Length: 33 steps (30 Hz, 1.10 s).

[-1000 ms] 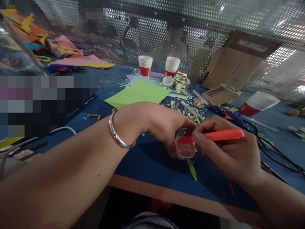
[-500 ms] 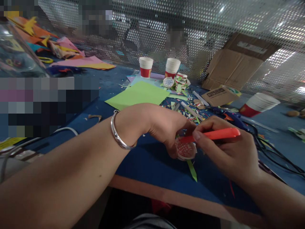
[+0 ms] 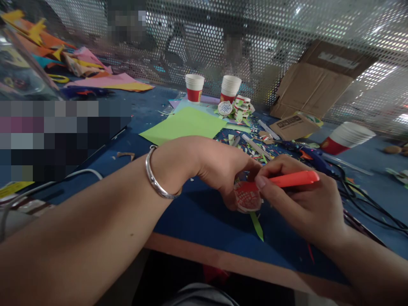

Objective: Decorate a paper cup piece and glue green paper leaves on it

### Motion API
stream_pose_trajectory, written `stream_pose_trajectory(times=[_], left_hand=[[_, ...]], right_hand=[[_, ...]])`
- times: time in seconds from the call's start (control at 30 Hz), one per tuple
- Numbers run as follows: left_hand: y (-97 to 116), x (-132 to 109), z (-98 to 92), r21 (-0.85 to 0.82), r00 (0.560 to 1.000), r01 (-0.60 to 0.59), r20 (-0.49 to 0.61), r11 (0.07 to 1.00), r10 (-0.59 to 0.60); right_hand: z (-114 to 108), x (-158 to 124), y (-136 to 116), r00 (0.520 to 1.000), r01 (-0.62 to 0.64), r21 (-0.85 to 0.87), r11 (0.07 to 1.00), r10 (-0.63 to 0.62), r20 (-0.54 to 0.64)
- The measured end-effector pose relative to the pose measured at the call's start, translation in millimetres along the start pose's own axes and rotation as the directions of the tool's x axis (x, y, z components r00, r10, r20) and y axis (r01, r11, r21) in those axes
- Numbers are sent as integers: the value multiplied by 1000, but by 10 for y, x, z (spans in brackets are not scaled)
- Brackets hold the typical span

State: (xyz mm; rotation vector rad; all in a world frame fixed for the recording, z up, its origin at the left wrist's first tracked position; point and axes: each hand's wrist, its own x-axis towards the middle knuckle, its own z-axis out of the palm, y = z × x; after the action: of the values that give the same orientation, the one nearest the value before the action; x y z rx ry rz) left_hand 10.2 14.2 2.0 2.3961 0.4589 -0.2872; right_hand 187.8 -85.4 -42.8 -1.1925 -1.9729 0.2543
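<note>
My left hand (image 3: 219,168), with a silver bangle at its wrist, is closed on the side of a small paper-cup piece (image 3: 248,200). The piece's round white face carries red crisscross lines, and a green paper strip (image 3: 257,227) sticks out below it. In my right hand (image 3: 306,199) is a red marker (image 3: 293,178), pinched between thumb and fingers. Its front end reaches the drawn face; the exact tip is hard to make out. Some of my left fingers are hidden behind the piece.
Green paper (image 3: 185,126) lies beyond my left hand, with paper-cup stacks (image 3: 194,88) behind. Scraps and glue sticks (image 3: 255,145) litter the middle. To the right are a blue glue gun (image 3: 314,154), black cables (image 3: 360,195), a leaning cup stack (image 3: 349,136) and cardboard (image 3: 315,89).
The red marker has shifted slightly over the round face, and more red shows near its upper edge. My left hand keeps its hold; the view has moved a little.
</note>
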Motion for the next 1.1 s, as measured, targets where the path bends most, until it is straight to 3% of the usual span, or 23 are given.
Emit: stream_pose_trajectory(times=[0.73, 1.1], left_hand=[[3, 27, -12, 6, 998, 52, 28, 999, -53], [-22, 26, -16, 0, 1000, -4, 27, 1000, 4]], right_hand=[[3, 32, 32, 999, 36, -22, 999, -37, -32], [-26, 13, 23, 999, 23, -47, 999, -25, -38]])
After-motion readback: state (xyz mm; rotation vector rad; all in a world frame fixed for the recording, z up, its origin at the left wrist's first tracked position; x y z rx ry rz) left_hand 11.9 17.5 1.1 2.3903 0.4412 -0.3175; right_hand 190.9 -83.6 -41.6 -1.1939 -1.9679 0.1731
